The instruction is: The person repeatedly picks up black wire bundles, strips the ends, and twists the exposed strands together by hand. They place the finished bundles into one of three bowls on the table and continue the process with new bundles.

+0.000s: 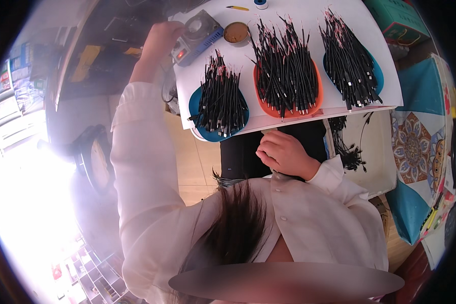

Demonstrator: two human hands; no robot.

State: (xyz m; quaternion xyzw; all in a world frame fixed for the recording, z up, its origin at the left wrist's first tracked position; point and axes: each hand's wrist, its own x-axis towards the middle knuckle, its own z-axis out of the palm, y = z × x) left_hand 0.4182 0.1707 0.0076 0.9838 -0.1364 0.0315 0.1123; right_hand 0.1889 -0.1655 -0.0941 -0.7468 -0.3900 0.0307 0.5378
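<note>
My left hand [163, 37] is stretched to the far left of the table, fingers bent at the side of a blue and grey heated pot unit [197, 33] with a lit red switch. What its fingertips hold, if anything, is hidden. My right hand [287, 153] is curled closed over my lap, just below the table edge, with nothing sticking out of it. Bundles of short black cables with bare pinkish wire ends lie in a blue tray [192, 105] at the left, an orange tray [317, 96] in the middle and another blue tray [378, 76] at the right.
A round tin of brown paste [236, 33] stands beside the pot unit. Behind lie a yellow cutter [237, 7] and a small spool [261, 4]. More black cables [350, 152] hang over a pale bin [380, 164] right of my lap. A green box [397, 20] is at far right.
</note>
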